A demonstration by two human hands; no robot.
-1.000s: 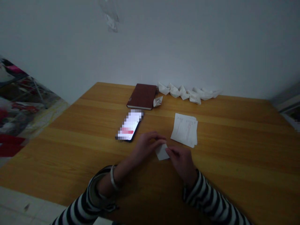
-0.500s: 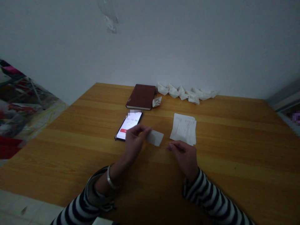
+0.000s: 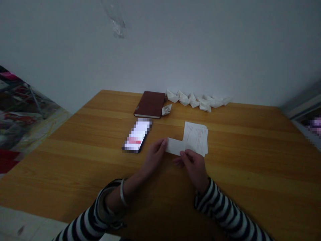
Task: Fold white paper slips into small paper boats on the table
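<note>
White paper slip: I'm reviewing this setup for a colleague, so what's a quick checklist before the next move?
Grip: ok, left hand and right hand both hold the white paper slip.
Slip clear of printed sheets: not ok, its end meets them.
Phone clear of hands: ok, it lies apart, beside the left hand.
Paper boats clear of hands: ok, they sit far beyond, near the wall.
Creases on slip: cannot tell.

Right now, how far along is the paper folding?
Done: a row of folded paper boats, plus a single boat beside the notebook. In hand: a white paper slip, held by the left hand and right hand. Left: a stack of printed sheets, lying flat, unfolded.
</note>
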